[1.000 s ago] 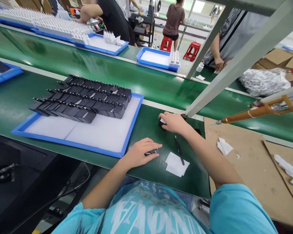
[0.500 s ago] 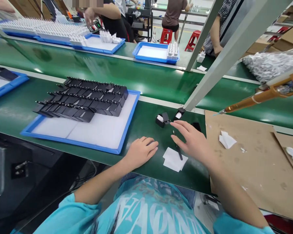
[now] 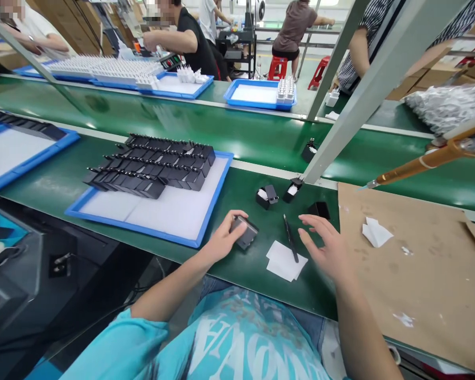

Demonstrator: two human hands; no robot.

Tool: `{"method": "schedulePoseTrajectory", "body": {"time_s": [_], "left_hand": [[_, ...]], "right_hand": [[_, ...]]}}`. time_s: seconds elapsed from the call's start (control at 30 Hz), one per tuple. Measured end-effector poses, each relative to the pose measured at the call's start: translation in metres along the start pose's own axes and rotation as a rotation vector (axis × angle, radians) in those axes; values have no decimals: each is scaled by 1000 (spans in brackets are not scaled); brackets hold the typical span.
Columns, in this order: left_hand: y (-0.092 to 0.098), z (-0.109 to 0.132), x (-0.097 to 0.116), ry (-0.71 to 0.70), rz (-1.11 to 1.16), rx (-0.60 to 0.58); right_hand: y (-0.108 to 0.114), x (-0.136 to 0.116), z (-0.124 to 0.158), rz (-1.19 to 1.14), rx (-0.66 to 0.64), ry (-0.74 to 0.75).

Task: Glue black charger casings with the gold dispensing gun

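My left hand (image 3: 226,235) is closed around a black power adapter (image 3: 246,233), holding it just over the green bench. To its right, my right hand (image 3: 326,245) hovers with fingers spread and nothing in them. Between the hands, black tweezers (image 3: 288,232) lie partly on white paper pieces (image 3: 282,262). Behind them sit an opened black adapter case (image 3: 266,196) with white material inside and a second small black case (image 3: 293,190). A black box-shaped housing (image 3: 319,210) stands just beyond my right fingers.
A blue-rimmed tray (image 3: 198,240) holds rows of black adapters (image 3: 154,166) on the left. Brown cardboard (image 3: 431,274) covers the right side, under an orange-brown tool (image 3: 415,163). A slanted metal post (image 3: 364,105) rises behind. Another black unit (image 3: 309,151) sits on the green belt. Co-workers are across it.
My left hand has lifted and turned, bringing the black adapter into clear sight. My right hand has drawn back right, away from the opened case and tweezers. A black unit now shows on the belt.
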State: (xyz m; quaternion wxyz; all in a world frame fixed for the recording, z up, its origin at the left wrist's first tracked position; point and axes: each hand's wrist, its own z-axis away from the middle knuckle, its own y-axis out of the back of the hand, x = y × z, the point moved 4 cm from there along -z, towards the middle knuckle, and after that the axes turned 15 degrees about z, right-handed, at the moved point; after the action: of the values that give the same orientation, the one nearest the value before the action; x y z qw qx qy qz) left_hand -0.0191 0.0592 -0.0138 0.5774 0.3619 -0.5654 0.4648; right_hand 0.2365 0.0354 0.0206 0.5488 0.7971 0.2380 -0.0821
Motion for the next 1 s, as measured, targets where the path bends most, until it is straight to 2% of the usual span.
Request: {"method": "schedulePoseTrajectory", "body": {"time_s": [0.07,0.13,0.2,0.3,0.43,0.7,0.9,1.0], "left_hand": [[0,-3,-5,124,455,79],[-4,-4,-7,190,766,91],[-8,-4,-7,211,940,67],[-8,-2,-5,188,1037,14],[7,1,-2,74,1003,-29],[61,24,17,-117,768,-26],[70,38,24,-194,616,-24],[76,40,24,-237,404,23]], "right_hand": [[-1,3,1,6,-18,-12],[-2,5,2,11,-32,-24],[-3,6,4,19,-39,-28],[-5,8,5,34,-53,-29],[-7,9,5,62,-83,-29],[-16,15,6,94,-87,21],[-17,13,5,118,-131,-25],[-19,13,5,105,-156,-30]]}}
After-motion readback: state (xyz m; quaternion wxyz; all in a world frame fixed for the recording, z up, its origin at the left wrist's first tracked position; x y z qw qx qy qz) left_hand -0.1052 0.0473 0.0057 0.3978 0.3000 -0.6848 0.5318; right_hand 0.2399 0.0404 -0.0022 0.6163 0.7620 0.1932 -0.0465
